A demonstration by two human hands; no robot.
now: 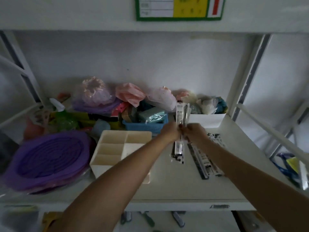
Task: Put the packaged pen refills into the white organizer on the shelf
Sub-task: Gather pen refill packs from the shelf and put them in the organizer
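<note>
Both hands meet at the middle of the shelf around a bundle of packaged pen refills (182, 113), long clear packets held upright. My left hand (169, 133) grips the bundle from the left and my right hand (195, 133) from the right. The bundle's lower end (178, 151) hangs just above the shelf. More refill packets (206, 158) lie flat on the shelf under my right forearm. The white organizer (113, 148), with several open compartments, stands to the left of my hands; my left forearm covers its right side.
A purple round basket (48, 158) lies at the left. A blue mesh basket (143, 125), a white box (207, 119) of bagged items and several plastic bags line the back wall. A shelf post (247, 77) rises at the right.
</note>
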